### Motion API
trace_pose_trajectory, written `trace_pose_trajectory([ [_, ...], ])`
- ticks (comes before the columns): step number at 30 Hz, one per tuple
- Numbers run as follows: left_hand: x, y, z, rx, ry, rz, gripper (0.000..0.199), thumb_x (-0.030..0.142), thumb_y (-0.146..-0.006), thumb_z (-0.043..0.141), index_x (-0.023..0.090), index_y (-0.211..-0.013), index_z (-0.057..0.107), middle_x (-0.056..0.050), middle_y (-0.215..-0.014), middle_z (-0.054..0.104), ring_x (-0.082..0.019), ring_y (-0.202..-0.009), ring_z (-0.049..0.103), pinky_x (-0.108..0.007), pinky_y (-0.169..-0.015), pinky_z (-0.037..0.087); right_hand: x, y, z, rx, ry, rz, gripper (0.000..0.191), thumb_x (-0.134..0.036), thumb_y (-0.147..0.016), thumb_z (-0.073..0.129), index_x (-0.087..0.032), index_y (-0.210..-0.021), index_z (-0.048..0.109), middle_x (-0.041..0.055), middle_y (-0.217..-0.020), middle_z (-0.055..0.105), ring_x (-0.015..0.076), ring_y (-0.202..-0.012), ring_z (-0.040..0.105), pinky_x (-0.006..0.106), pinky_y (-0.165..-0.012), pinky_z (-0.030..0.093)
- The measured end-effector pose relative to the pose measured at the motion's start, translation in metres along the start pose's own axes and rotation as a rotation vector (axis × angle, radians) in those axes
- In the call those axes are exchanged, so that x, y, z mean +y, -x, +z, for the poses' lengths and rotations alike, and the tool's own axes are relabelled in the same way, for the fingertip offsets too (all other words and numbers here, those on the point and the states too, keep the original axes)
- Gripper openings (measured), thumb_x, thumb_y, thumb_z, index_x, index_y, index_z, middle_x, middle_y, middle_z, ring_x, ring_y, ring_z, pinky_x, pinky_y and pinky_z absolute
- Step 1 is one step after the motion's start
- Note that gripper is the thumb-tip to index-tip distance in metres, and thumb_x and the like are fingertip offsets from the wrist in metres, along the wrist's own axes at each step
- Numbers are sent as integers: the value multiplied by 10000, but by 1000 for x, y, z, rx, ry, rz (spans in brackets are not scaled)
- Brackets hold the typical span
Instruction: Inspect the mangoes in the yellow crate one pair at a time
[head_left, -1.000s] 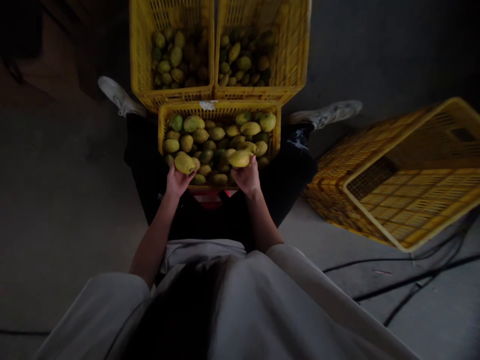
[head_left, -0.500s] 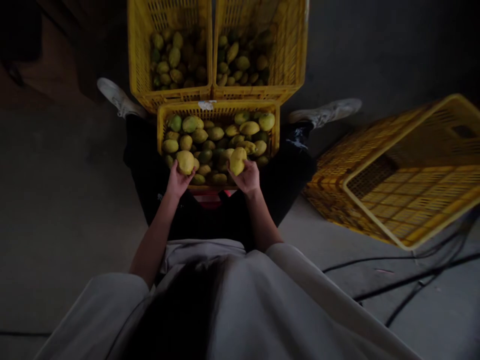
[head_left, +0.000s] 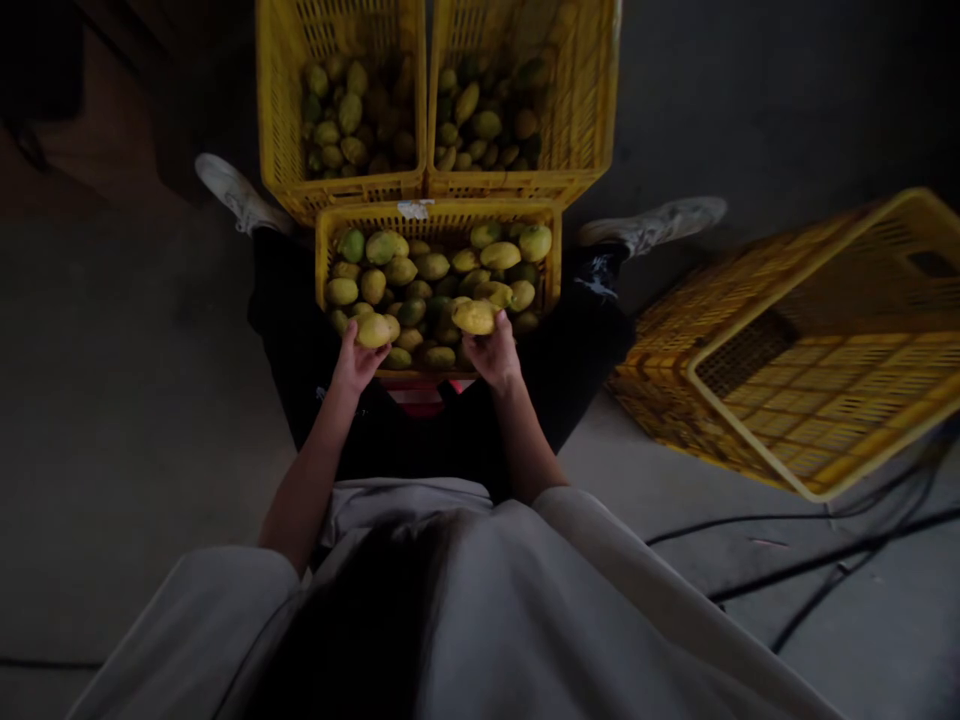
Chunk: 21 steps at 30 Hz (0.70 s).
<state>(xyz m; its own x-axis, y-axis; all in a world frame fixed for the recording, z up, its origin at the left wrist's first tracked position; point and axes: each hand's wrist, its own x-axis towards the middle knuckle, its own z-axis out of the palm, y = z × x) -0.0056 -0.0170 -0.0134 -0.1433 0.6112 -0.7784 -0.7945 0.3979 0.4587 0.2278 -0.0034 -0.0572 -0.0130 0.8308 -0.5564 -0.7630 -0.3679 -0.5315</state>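
Observation:
My left hand (head_left: 355,364) holds a yellow fruit (head_left: 373,330) over the near left part of a yellow crate (head_left: 322,245). Another yellow fruit (head_left: 474,317), lying sideways, is in my right hand (head_left: 493,352) above the crate's near right part. Fingers and thumb wrap the lower sides of both fruits. Many green and yellow fruits (head_left: 433,266) fill the crate between my legs. A scrap of white paper (head_left: 414,209) sticks to its far rim.
Two deeper yellow crates (head_left: 268,110) (head_left: 606,110) with fruits in them stand just beyond. At the right, a large yellow crate (head_left: 697,370) is tilted on the floor. Black cables (head_left: 795,557) run near it. My shoes (head_left: 240,192) flank the crates.
The fruit in my right hand has turned from upright to sideways. The one in my left hand has also rotated slightly. Both hands stay nearly in place.

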Motion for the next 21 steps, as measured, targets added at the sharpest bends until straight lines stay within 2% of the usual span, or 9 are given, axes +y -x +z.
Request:
trace_pose_trajectory([
  [3, 2, 4, 3, -10, 32, 6, 272, 492, -978, 635, 235, -1063, 663, -51, -1049, 747, -231, -1085, 733, -325, -833, 650, -1, 2, 3, 31, -18, 42, 211, -486, -920, 691, -281, -958, 660, -23, -1006, 772, 147, -1003, 735, 224, -748, 642],
  [5, 4, 5, 4, -8, 12, -27, 287, 496, -1005, 573, 227, -1035, 671, -61, -998, 741, -222, -1009, 744, -302, -779, 650, -2, 4, 3, 51, -21, 100, 224, -495, -915, 693, -276, -927, 651, -12, -943, 775, 180, -1034, 744, 299, -845, 660],
  [8, 6, 7, 5, -37, -44, -98, 331, 507, -1004, 514, 220, -988, 680, -81, -907, 730, -224, -876, 744, -286, -665, 631, -5, 8, 4, 9, -11, 169, 232, -470, -858, 738, -270, -919, 640, 23, -907, 781, 262, -1093, 747, 427, -889, 669],
  [10, 6, 9, 4, -65, -53, -118, 329, 505, -972, 519, 218, -1006, 677, -90, -895, 730, -240, -838, 738, -306, -628, 620, -5, 11, 5, -43, 11, 214, 242, -415, -806, 760, -256, -943, 641, 52, -911, 784, 305, -1132, 740, 465, -883, 670],
  [13, 7, 11, 4, -82, -42, -120, 345, 490, -938, 507, 211, -1067, 665, -103, -933, 735, -271, -847, 732, -351, -629, 610, -5, 15, 9, -109, 33, 228, 319, -306, -711, 776, -254, -998, 647, 47, -906, 776, 317, -1133, 742, 467, -868, 672],
  [16, 6, 9, 3, -47, -45, -96, 321, 460, -950, 501, 228, -1109, 656, -93, -978, 735, -268, -868, 723, -358, -660, 604, -5, 18, 15, -141, 36, 107, 443, -233, -680, 791, -312, -1091, 645, -8, -983, 768, 272, -1142, 741, 447, -898, 662],
  [18, 6, 6, 4, 1, -57, -74, 297, 443, -973, 513, 224, -1107, 663, -96, -983, 732, -246, -858, 712, -322, -656, 585, -4, 18, 17, -116, 47, 45, 464, -245, -714, 811, -349, -1134, 642, -29, -1043, 763, 238, -1159, 731, 413, -908, 653],
  [21, 6, 4, 5, 48, -66, -37, 326, 470, -1019, 499, 203, -1072, 678, -114, -1018, 731, -196, -813, 687, -248, -604, 535, -2, 13, 15, -42, 55, 15, 362, -338, -790, 820, -337, -1117, 664, -25, -1076, 771, 205, -1139, 720, 346, -871, 646],
])
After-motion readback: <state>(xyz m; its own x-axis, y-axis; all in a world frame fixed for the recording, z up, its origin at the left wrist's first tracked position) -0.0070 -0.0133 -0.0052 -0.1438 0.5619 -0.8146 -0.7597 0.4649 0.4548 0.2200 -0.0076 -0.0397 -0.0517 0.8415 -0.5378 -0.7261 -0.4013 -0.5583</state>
